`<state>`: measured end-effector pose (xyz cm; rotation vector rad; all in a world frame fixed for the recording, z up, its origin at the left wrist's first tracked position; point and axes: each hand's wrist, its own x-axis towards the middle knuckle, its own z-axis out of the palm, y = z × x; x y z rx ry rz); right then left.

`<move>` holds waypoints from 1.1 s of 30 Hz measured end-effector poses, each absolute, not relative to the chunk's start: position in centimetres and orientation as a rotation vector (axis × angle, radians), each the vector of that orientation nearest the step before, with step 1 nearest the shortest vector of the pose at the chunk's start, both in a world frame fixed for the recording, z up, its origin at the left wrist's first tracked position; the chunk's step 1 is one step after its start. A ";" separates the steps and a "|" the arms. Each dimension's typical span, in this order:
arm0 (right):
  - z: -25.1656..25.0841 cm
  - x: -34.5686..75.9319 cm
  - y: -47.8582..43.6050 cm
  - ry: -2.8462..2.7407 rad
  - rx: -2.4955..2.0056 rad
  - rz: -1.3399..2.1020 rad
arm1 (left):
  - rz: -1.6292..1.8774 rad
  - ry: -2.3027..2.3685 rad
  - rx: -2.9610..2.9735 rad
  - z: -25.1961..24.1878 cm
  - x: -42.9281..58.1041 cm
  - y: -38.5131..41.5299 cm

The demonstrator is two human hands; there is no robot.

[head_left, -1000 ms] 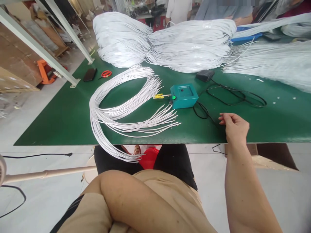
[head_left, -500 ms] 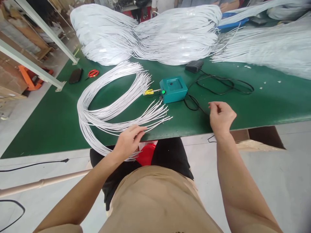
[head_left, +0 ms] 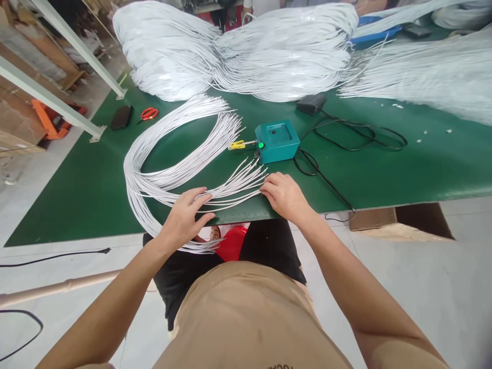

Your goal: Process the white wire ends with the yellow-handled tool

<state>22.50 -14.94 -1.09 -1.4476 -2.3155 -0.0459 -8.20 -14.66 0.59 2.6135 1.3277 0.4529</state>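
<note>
A looped bundle of thin white cables [head_left: 132, 166] lies on the green table, with its loose ends fanned out toward me. My right hand [head_left: 285, 197] pinches the tip of a white cable [head_left: 242, 196] near the table's front edge. Over the nearer strands rests my left hand [head_left: 187, 214], its fingers spread and thumb apart. Just beyond the cable ends sits a small teal machine [head_left: 277, 141] with a green button. A yellow-handled tool [head_left: 237, 145] sticks out from its left side.
Large heaps of white cable [head_left: 284, 56] line the back of the table [head_left: 384, 174]. Orange scissors [head_left: 149, 114] and a dark flat object [head_left: 121, 117] lie at the left. A black pedal-like box [head_left: 310, 104] trails a cord at right. Below stands an open cardboard box [head_left: 372, 219].
My right hand has moved left from the bare table to the cable ends. My left hand has shifted slightly left, and its fingers have spread.
</note>
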 end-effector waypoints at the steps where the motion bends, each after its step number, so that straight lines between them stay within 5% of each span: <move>1: -1.1 22.4 -15.2 -2.266 -1.463 -0.063 | 0.398 1.351 2.643 0.4 -8.4 -14.5; 14: -1.9 27.1 -16.6 -1.561 -1.749 0.121 | -0.034 1.401 2.772 0.6 -13.9 -11.2; 26: -3.5 29.2 -16.3 -1.512 -1.731 0.110 | -0.455 1.139 2.619 3.7 -18.7 -12.0; 33: -3.6 29.3 -16.1 -1.533 -1.744 0.084 | -0.207 0.912 2.996 2.1 -19.9 -16.7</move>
